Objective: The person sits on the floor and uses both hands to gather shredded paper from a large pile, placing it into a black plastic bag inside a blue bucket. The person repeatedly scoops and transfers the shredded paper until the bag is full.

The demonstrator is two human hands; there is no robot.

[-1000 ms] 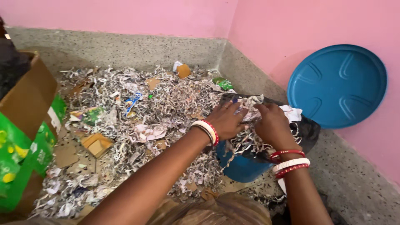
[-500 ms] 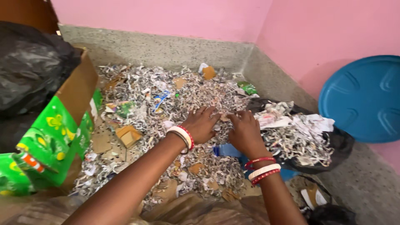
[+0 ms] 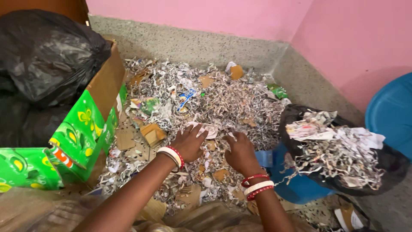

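- Left hand [image 3: 189, 144] lies palm down on the shreds [image 3: 214, 103], fingers spread and slightly curled into the paper; it grips nothing that I can see.
- Right hand [image 3: 241, 152] lies just beside it, palm down, fingers bent into the same patch; whether they have closed on any scraps I cannot tell.
- The shreds lie in a wide heap on the floor, under both palms and stretching well beyond the fingertips toward the wall.
- Right of the right hand, near the wrist, a black bag [image 3: 388, 165] set in a blue bin [image 3: 296, 187] is already heaped with shredded paper above its rim.
- Left of the left hand stands a green box [image 3: 81, 141], with another black bag [image 3: 47, 51] resting in it.
- Cardboard bits [image 3: 152, 134] lie mixed in the heap just past the left fingers.
- As I judge it, a good share of paper is bagged, but the larger part is on the floor.
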